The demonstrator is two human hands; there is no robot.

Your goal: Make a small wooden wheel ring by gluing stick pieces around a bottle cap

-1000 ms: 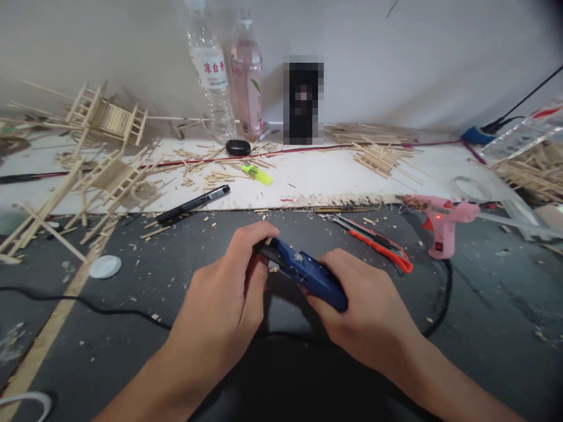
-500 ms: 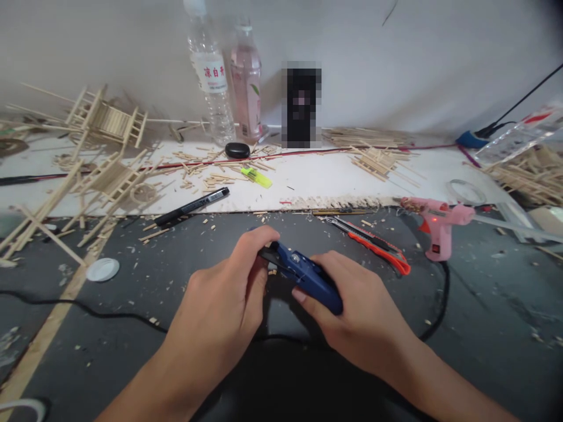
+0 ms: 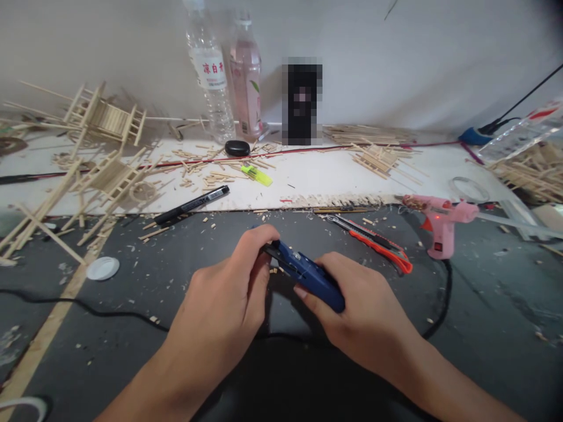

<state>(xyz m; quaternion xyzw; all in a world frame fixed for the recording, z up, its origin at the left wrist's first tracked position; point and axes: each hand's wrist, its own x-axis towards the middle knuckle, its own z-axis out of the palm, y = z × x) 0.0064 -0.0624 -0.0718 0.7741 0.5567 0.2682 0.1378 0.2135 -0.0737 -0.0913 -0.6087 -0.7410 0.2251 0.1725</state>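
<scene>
Low over the dark grey tabletop, my right hand (image 3: 358,299) is wrapped around a dark blue hand tool (image 3: 314,278) that looks like a cutter with a black lower part. Its front end points left and away from me. At that end is my left hand (image 3: 226,290), fingers curled in and index finger bent over the tip. What the left fingers pinch is hidden behind them. Small wood bits (image 3: 273,270) lie under the tool. Just beyond my right hand rests a red and black utility knife (image 3: 373,243).
A pink glue gun (image 3: 441,225) with a lit red light stands at right. Behind are a black marker (image 3: 192,205), a yellow highlighter (image 3: 256,174), two bottles (image 3: 211,76) and a pixelated dark rectangle (image 3: 302,102). Small stick-built chairs (image 3: 109,120) stand left; a white lid (image 3: 102,269) lies nearer.
The blue tool has rolled slightly in my right hand, and its black lower part sits closer to the blue body. My left hand has barely moved.
</scene>
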